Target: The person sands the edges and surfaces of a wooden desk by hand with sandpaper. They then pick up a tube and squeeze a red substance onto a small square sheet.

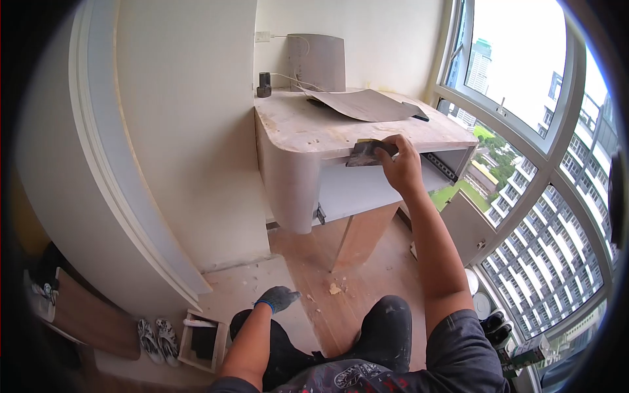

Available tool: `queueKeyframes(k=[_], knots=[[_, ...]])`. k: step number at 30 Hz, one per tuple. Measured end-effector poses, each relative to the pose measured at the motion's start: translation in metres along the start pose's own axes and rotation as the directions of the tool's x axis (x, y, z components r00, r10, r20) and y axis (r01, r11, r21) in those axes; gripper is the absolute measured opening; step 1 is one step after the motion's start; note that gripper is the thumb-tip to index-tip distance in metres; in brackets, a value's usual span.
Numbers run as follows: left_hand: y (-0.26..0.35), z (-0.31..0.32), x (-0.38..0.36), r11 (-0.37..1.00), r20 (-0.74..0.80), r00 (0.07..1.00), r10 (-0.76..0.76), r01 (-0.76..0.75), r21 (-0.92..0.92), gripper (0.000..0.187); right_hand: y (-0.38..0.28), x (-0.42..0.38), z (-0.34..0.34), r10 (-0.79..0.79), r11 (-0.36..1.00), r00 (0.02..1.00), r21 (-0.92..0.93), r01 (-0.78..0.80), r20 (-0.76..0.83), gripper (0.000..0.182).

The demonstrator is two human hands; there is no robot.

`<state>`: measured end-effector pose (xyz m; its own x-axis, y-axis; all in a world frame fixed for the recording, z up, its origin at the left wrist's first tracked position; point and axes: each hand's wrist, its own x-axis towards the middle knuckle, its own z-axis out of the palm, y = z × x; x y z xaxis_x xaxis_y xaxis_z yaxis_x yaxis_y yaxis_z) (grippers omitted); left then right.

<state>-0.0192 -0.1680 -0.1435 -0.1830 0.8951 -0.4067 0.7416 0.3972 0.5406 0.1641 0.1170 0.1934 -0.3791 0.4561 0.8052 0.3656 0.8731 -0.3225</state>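
My right hand [401,164] is bare and closed on a dark, flat scraper [367,154], its broad blade turned to the left. The scraper is at the front edge of a pale, worn desk [295,124], above the open drawer space. My left hand [280,298], in a grey glove with a blue cuff, hovers low by my left knee. Its fingers point to the right and nothing shows in them. On the desk top lies a thin, curved grey sheet [367,105] with a dark strip under its edge.
A black battery-like block [264,85] and a leaning grey panel [319,62] stand at the back of the desk. Debris [336,288] dots the floor. Shoes [158,339] and an open wooden box [202,344] are at lower left. Windows [517,65] line the right side.
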Motion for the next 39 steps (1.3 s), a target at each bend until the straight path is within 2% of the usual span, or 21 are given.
queueKeyframes(k=[3,6,10,11,12,14,15,18,19,22,23,26,27,30,33,36,38,39], knots=[[-0.03,0.022,0.022,0.993,-0.081,0.997,0.015,-0.005,0.115,0.06,-0.019,0.01,-0.009,-0.162,0.97,0.985,0.175,0.17,-0.06,0.024],[-0.03,0.021,0.027,0.995,-0.012,0.998,-0.067,0.068,0.075,0.062,-0.044,0.023,-0.009,-0.269,0.944,0.957,0.166,0.284,-0.109,0.027],[-0.019,0.02,0.022,0.999,-0.083,0.996,-0.041,0.042,0.007,0.07,-0.044,0.029,0.029,-0.224,0.953,0.968,0.181,0.242,-0.115,0.039],[-0.02,0.021,0.024,0.999,-0.088,0.995,-0.038,0.038,0.001,0.07,-0.047,0.025,0.036,-0.183,0.962,0.98,0.19,0.195,-0.082,0.055],[-0.024,0.023,0.027,0.999,-0.094,0.995,-0.035,0.035,-0.004,0.07,-0.047,0.023,0.037,-0.213,0.971,0.976,0.1,0.217,-0.049,0.061],[-0.039,0.031,0.037,0.996,-0.096,0.992,0.076,-0.073,0.043,0.07,-0.043,0.023,0.039,-0.265,0.961,0.964,-0.081,0.266,0.023,0.074],[-0.045,0.033,0.039,0.99,-0.092,0.987,0.13,-0.125,0.066,0.07,-0.039,0.026,0.036,-0.266,0.961,0.964,-0.072,0.266,0.009,0.079],[-0.019,0.013,0.017,0.994,-0.04,0.994,-0.103,0.101,-0.05,0.069,-0.031,0.03,0.02,-0.367,0.877,0.929,-0.319,0.36,0.039,0.077],[-0.021,0.014,0.018,0.996,-0.045,0.995,-0.087,0.086,-0.03,0.069,-0.03,0.031,0.023,-0.453,0.847,0.891,-0.324,0.421,-0.027,0.077],[-0.015,0.016,0.02,0.998,-0.037,0.997,-0.066,0.066,0.006,0.068,-0.044,0.035,0.033,-0.478,0.861,0.877,-0.17,0.479,0.046,0.077],[-0.01,0.015,0.021,0.997,-0.018,0.997,-0.08,0.08,0.005,0.068,-0.049,0.035,0.045,-0.55,0.832,0.835,-0.092,0.547,-0.007,0.077],[0.005,0.003,0.014,0.998,0.002,0.998,-0.062,0.062,-0.011,0.068,-0.04,0.04,0.038,-0.557,0.824,0.83,-0.115,0.554,0.011,0.076],[0.007,0.001,0.011,0.999,0.0,0.999,-0.044,0.044,-0.024,0.068,-0.024,0.041,0.036,-0.546,0.831,0.836,-0.154,0.534,-0.051,0.076],[-0.003,0.008,0.005,0.997,-0.108,0.993,-0.051,0.045,-0.061,0.068,0.011,0.039,0.034,-0.484,0.87,0.871,-0.156,0.468,-0.08,0.077],[0.002,-0.002,0.003,0.991,0.055,0.997,0.051,-0.058,0.124,0.066,-0.045,0.039,0.043,-0.523,0.851,0.848,-0.111,0.514,-0.086,0.076],[-0.009,0.017,0.028,0.998,0.013,1.0,-0.02,0.019,0.062,0.065,-0.044,0.042,0.042,-0.566,0.824,0.823,-0.072,0.562,-0.051,0.074],[-0.004,0.011,0.014,0.999,0.001,0.999,-0.039,0.039,-0.035,0.065,0.001,0.044,0.033,-0.531,0.845,0.843,-0.123,0.52,-0.088,0.073],[0.002,0.007,0.014,0.995,-0.014,0.999,-0.04,0.039,-0.092,0.065,0.0,0.042,0.024,-0.48,0.871,0.875,-0.146,0.468,-0.057,0.074]])
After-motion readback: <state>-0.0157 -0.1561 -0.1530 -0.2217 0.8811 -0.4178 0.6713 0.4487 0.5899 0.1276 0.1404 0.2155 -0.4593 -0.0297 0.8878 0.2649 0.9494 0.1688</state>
